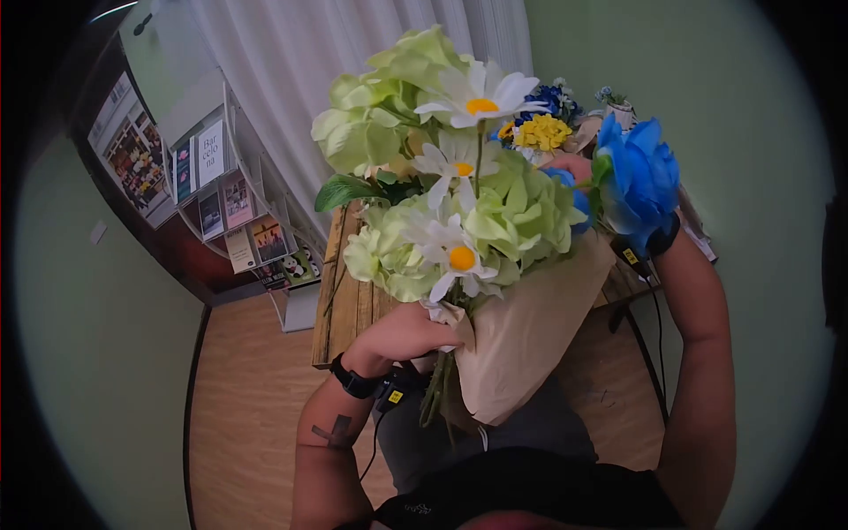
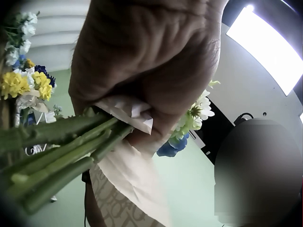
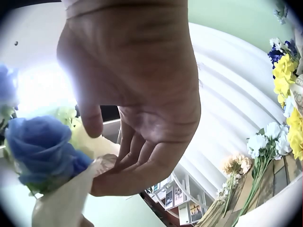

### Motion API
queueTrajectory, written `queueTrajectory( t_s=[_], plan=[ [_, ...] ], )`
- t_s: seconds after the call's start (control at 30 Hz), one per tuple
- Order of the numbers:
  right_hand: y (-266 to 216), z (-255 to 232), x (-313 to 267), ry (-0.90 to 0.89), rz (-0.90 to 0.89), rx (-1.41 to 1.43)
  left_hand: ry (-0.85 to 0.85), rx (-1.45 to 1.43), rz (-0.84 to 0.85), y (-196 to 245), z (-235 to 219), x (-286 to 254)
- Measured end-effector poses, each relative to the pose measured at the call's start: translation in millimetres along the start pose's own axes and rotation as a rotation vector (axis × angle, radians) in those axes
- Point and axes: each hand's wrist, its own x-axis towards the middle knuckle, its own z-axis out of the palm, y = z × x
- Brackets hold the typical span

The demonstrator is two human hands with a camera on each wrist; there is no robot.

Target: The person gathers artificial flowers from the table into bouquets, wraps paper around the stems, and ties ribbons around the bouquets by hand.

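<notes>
A bouquet of pale green hydrangeas, white daisies and blue roses stands upright before my chest. My left hand grips its stems and the gathered lower end of beige wrapping paper. Cut stem ends stick out below that fist. Behind the blooms, my right hand is mostly hidden in the head view. The right wrist view shows its curled fingers holding the upper edge of the paper, close beside a blue rose, with the thumb on the nearer side.
A wooden table lies beyond the bouquet, with yellow flowers and other blooms at its far end. Loose stemmed white flowers lie on it. A magazine rack stands left, by a white curtain.
</notes>
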Motion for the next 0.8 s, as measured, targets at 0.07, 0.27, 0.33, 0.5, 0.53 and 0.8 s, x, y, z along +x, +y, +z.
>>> queueTrajectory(
  t_s=[0.07, 0.27, 0.33, 0.5, 0.53, 0.8],
  plan=[
    [-4.9, -31.5, -92.4, -0.026, 0.024, -0.038, 0.009, 0.053, 0.032, 11.9, 13.6, -2.8],
    [59.6, 58.1, -50.6, -0.131, 0.201, -0.155, -0.484, 0.18, 0.125, -35.2, 33.6, 18.3],
    [62.7, 67.2, -24.8, -0.169, 0.262, -0.19, -0.589, 0.087, 0.13, -32.8, 41.3, 16.9],
    [112.3, 3.9, 3.4, -0.261, 0.201, -0.521, -0.615, -0.018, 0.139, -64.4, 41.3, 9.3],
    [93.3, 33.6, 1.3, -0.256, 0.145, -0.605, -0.611, -0.033, 0.135, -65.5, 40.1, 7.5],
    [126.7, 47.3, 14.4, -0.242, 0.067, -0.419, -0.579, 0.021, 0.109, -60.5, 31.0, -17.4]
  ],
)
